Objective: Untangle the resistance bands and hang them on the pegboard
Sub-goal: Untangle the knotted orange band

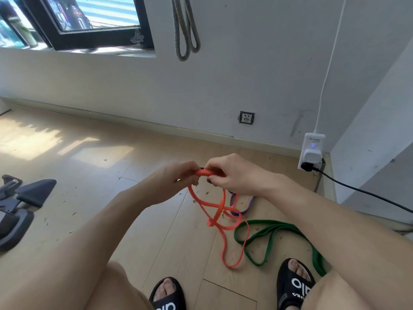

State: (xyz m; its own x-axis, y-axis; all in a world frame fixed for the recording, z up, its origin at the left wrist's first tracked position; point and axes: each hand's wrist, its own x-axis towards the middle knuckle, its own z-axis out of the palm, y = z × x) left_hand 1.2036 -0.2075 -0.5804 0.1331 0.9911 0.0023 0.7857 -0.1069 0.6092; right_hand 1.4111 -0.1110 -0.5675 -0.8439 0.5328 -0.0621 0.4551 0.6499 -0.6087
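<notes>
1. The black slides [295,285] carry white lettering, cut off by the frame and not legible as a word; the white plug-in device [311,151] by the wall has a small label too small to read.
2. Four bands show: an orange band [220,211], a purple band [242,206], a green band [268,238], and a grey band [185,30] hanging on the wall.
3. The left hand [178,177] and right hand [232,175] both pinch the orange band's top, fingers curled on it.
4. The orange band hangs twisted to the floor, crossing the purple and green ones there.
</notes>
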